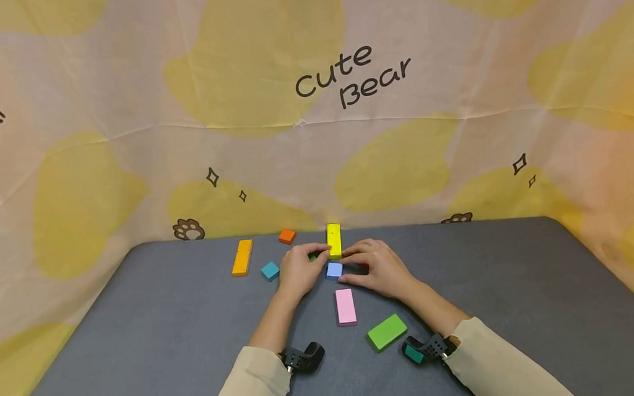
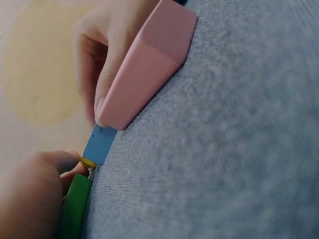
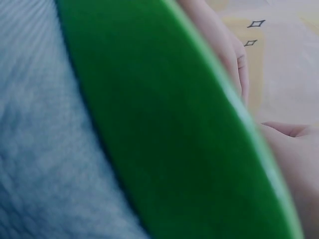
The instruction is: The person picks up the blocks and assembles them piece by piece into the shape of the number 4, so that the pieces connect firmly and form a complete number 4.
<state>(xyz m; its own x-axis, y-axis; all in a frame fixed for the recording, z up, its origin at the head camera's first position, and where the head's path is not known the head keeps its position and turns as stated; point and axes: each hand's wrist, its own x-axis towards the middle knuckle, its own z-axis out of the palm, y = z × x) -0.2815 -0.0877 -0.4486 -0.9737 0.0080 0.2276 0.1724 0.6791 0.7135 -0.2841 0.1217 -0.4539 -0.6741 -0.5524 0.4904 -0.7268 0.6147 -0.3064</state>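
Note:
In the head view, a long yellow block lies on the table with a small blue block just below its near end. My left hand has thumb and index finger at the yellow block's near left corner, pinching it. Fingers of my right hand reach the gap between yellow and blue, while the thumb bears on the blue block's near side. Beneath the left hand, a green block is mostly hidden. The left wrist view shows the blue block behind a pink block.
Nearer me lie the pink block, a light green block and a teal block partly under the right wrist strap. Leftward are a turquoise block, an orange block and a long amber block. A patterned cloth hangs behind.

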